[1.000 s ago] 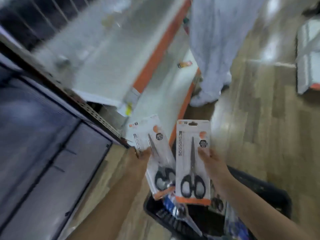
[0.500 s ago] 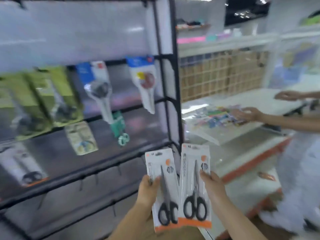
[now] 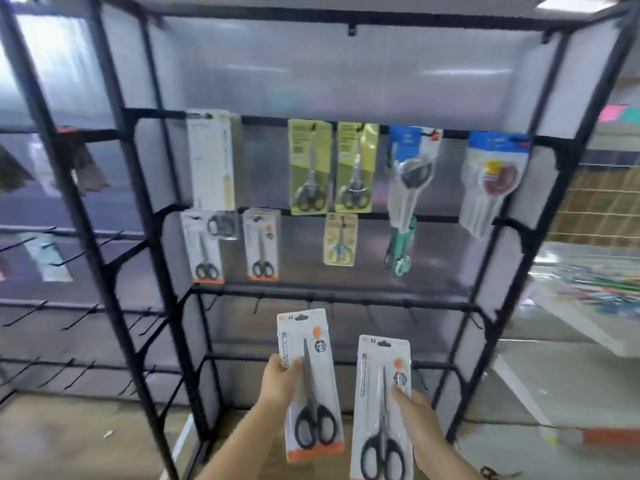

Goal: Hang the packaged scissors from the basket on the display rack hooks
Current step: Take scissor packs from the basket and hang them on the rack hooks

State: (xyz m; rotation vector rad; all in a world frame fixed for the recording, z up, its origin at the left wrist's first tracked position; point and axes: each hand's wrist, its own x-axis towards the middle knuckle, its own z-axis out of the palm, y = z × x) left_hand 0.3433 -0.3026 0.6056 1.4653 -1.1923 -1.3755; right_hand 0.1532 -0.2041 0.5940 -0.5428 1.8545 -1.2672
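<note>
The black display rack (image 3: 346, 296) fills the centre of the frame, from the top edge to the floor. Its hooks (image 3: 258, 308) project from the horizontal bars.

Nine packages hang on the rack. The upper row has five: one white, two yellow-green, two blue-topped. The lower row has four: two white packs with an orange base at the left, one small yellow pack, one teal item.

Two packaged scissors are held in the lower centre of the frame, in front of the rack and below its hung rows. Each long axis is near vertical: blade tips up, black handles down, hang hole at the top.

The left hand (image 3: 278, 382) grips the left pack (image 3: 308, 382), thumb on its front face. The right hand (image 3: 415, 420) grips the right pack (image 3: 381, 407), thumb pressed on the front. The right pack sits lower in the frame.
</note>
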